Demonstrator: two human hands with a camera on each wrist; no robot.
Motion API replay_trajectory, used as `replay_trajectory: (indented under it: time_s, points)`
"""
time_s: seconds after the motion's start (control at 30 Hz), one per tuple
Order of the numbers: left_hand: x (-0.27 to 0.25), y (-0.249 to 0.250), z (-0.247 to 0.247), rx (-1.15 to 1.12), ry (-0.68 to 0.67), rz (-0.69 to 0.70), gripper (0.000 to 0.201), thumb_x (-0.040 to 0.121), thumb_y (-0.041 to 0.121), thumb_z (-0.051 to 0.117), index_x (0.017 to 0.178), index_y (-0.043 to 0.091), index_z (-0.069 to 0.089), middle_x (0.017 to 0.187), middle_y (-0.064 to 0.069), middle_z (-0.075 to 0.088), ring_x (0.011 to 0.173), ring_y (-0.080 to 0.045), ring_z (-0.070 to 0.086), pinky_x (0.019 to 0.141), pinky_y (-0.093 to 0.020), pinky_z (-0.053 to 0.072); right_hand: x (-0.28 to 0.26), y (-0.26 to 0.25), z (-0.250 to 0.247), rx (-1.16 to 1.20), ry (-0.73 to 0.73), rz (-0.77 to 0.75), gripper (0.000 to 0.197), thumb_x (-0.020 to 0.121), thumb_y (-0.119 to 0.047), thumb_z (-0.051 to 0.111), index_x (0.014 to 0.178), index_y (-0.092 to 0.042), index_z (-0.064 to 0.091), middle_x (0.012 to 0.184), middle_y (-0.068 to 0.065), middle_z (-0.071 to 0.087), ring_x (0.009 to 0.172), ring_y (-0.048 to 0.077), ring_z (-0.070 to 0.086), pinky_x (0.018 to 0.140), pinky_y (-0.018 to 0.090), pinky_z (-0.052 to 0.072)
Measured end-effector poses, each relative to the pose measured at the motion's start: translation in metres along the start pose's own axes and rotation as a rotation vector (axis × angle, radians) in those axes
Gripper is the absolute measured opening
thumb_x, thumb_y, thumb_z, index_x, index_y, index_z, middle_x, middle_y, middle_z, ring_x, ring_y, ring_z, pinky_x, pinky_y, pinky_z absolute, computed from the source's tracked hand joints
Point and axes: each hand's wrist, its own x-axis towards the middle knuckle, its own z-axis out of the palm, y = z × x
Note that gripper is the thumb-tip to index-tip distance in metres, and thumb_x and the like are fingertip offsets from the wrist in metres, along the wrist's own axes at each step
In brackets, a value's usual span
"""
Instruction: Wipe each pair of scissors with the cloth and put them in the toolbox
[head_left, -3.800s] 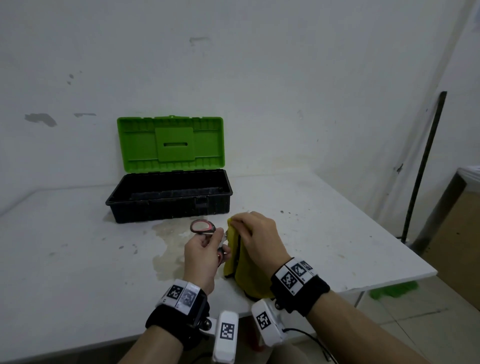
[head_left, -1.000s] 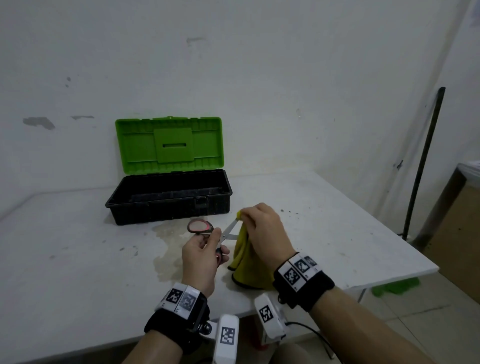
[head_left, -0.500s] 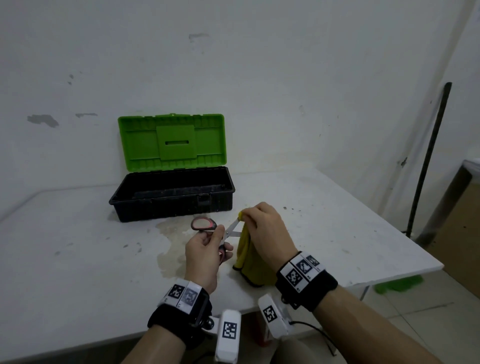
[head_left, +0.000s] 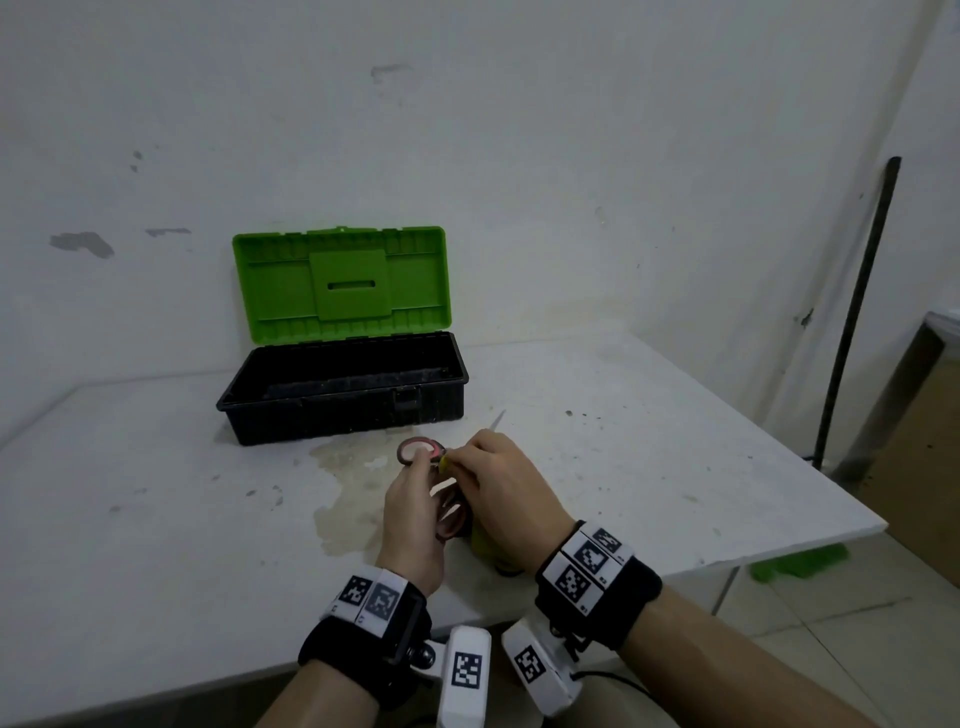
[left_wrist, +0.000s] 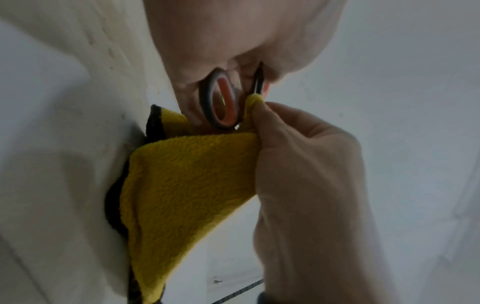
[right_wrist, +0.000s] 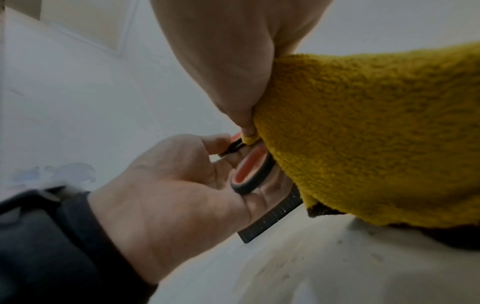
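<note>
My left hand (head_left: 418, 470) grips a pair of scissors (head_left: 415, 449) with red-and-black loop handles above the white table (head_left: 156, 519). One silver blade tip (head_left: 498, 419) pokes out past my right hand (head_left: 460, 462). That hand pinches a yellow cloth (head_left: 480, 543) round the scissors close to the handles. The left wrist view shows a handle loop (left_wrist: 223, 102) with the cloth (left_wrist: 187, 174) hanging below it. The right wrist view shows the cloth (right_wrist: 376, 133) folded against the handle (right_wrist: 253, 170). The toolbox (head_left: 343, 410), black with a raised green lid (head_left: 340, 283), stands open behind the hands.
A pale brown stain (head_left: 353, 483) marks the table in front of the toolbox. The table's right edge (head_left: 779, 540) drops off near my right arm. A dark pole (head_left: 852, 312) leans on the wall at right, with a green object (head_left: 800, 564) on the floor.
My right hand has slid the cloth down the blades toward the handles, so a blade tip now shows beyond it. The left hand keeps its hold on the scissors.
</note>
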Motion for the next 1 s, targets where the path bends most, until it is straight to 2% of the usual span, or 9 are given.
replay_trajectory:
  time_s: [0.1, 0.27, 0.33, 0.43, 0.5, 0.63, 0.8, 0.9, 1.0]
  points:
    - [0.001, 0.004, -0.001, 0.014, -0.016, 0.003, 0.040, 0.106, 0.039, 0.041, 0.108, 0.010, 0.068, 0.105, -0.012, 0.076, 0.103, -0.027, 0.071, 0.092, -0.046, 0.055, 0.001, 0.001, -0.003, 0.003, 0.009, 0.009, 0.024, 0.100, -0.021, 0.048, 0.102, -0.010, 0.070, 0.099, 0.006, 0.055, 0.091, 0.018, 0.052, 0.078, 0.032, 0.047]
    - [0.001, 0.005, -0.001, 0.013, -0.056, -0.018, 0.038, 0.108, 0.036, 0.036, 0.110, 0.009, 0.064, 0.112, -0.017, 0.074, 0.105, -0.027, 0.072, 0.097, -0.048, 0.054, 0.006, 0.003, -0.007, -0.023, 0.017, 0.100, 0.025, 0.098, -0.021, 0.049, 0.093, -0.007, 0.069, 0.094, 0.006, 0.058, 0.087, 0.019, 0.055, 0.076, 0.034, 0.049]
    - [0.000, 0.004, -0.001, -0.004, -0.058, -0.018, 0.039, 0.107, 0.036, 0.037, 0.116, 0.008, 0.063, 0.110, -0.016, 0.074, 0.105, -0.027, 0.072, 0.095, -0.047, 0.055, 0.005, 0.002, -0.007, -0.003, 0.038, 0.094, 0.024, 0.097, -0.020, 0.051, 0.090, -0.005, 0.069, 0.090, 0.007, 0.059, 0.082, 0.019, 0.056, 0.074, 0.032, 0.048]
    - [0.000, 0.002, 0.001, -0.033, -0.078, -0.025, 0.041, 0.107, 0.037, 0.038, 0.121, 0.006, 0.061, 0.108, -0.017, 0.075, 0.100, -0.025, 0.073, 0.079, -0.037, 0.059, 0.001, -0.005, -0.004, 0.016, 0.038, 0.044, 0.023, 0.096, -0.020, 0.054, 0.088, -0.006, 0.069, 0.083, 0.006, 0.058, 0.076, 0.018, 0.054, 0.068, 0.028, 0.045]
    - [-0.001, 0.000, 0.001, -0.050, -0.090, -0.033, 0.044, 0.107, 0.038, 0.037, 0.124, 0.005, 0.060, 0.111, -0.017, 0.074, 0.101, -0.025, 0.073, 0.074, -0.033, 0.059, 0.001, -0.005, -0.001, 0.015, 0.040, 0.049, 0.022, 0.096, -0.021, 0.054, 0.087, -0.007, 0.069, 0.082, 0.006, 0.057, 0.075, 0.018, 0.054, 0.068, 0.029, 0.046]
    - [-0.002, 0.000, -0.001, -0.039, -0.091, 0.013, 0.044, 0.107, 0.037, 0.038, 0.125, 0.003, 0.059, 0.113, -0.017, 0.074, 0.106, -0.027, 0.071, 0.075, -0.033, 0.060, 0.002, -0.002, -0.005, -0.008, 0.072, 0.085, 0.023, 0.096, -0.021, 0.053, 0.087, -0.007, 0.069, 0.084, 0.005, 0.059, 0.075, 0.017, 0.055, 0.069, 0.030, 0.047]
    - [-0.003, 0.001, 0.002, -0.007, -0.088, 0.015, 0.042, 0.106, 0.037, 0.041, 0.121, 0.004, 0.063, 0.110, -0.019, 0.073, 0.101, -0.030, 0.071, 0.079, -0.038, 0.056, -0.001, -0.008, 0.001, 0.039, 0.065, 0.007, 0.021, 0.095, -0.021, 0.055, 0.087, -0.010, 0.071, 0.082, 0.005, 0.058, 0.073, 0.017, 0.055, 0.067, 0.031, 0.047]
    - [-0.003, 0.003, -0.001, 0.000, -0.092, 0.044, 0.042, 0.107, 0.036, 0.039, 0.122, 0.003, 0.061, 0.111, -0.018, 0.074, 0.105, -0.029, 0.072, 0.089, -0.043, 0.055, -0.001, 0.000, -0.002, 0.044, 0.120, 0.046, 0.019, 0.094, -0.021, 0.058, 0.086, -0.009, 0.071, 0.081, 0.003, 0.058, 0.072, 0.016, 0.055, 0.067, 0.029, 0.046]
    - [-0.002, 0.006, -0.003, 0.000, -0.086, 0.066, 0.040, 0.108, 0.035, 0.037, 0.121, 0.006, 0.060, 0.108, -0.014, 0.075, 0.104, -0.026, 0.073, 0.089, -0.042, 0.056, -0.001, 0.004, -0.010, 0.074, 0.199, 0.028, 0.015, 0.092, -0.021, 0.062, 0.089, -0.011, 0.073, 0.083, 0.003, 0.061, 0.074, 0.014, 0.057, 0.069, 0.025, 0.047]
